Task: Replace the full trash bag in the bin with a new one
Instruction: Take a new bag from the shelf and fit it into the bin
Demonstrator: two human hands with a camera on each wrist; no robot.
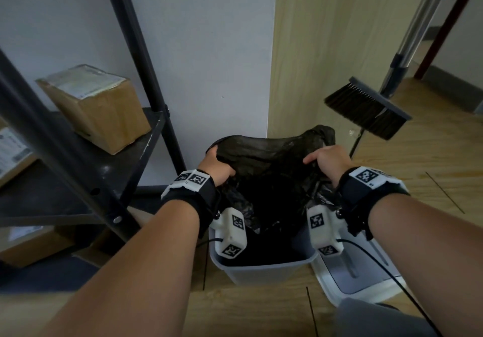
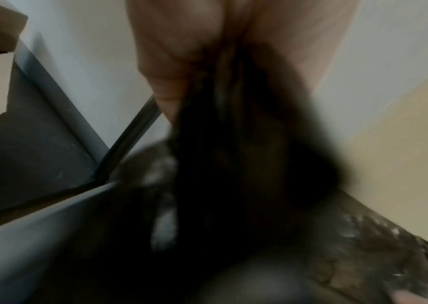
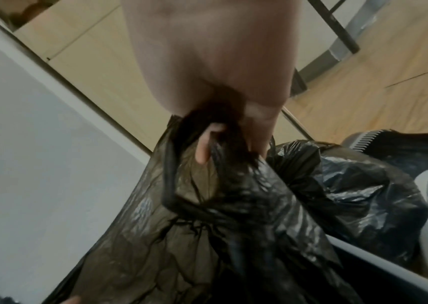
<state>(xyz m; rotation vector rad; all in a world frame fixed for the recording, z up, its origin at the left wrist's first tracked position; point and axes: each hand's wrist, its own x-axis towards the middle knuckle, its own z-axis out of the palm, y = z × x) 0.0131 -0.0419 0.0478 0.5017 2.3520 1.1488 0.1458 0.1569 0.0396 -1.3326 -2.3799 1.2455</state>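
Left hand and right hand each hold a clenched grip on the black trash bag above the grey bin.

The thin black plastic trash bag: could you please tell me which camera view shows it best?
The head view: the thin black plastic trash bag stretches between the left hand and right hand over the grey plastic bin. The right wrist view shows gathered plastic close up; the left wrist view is blurred.
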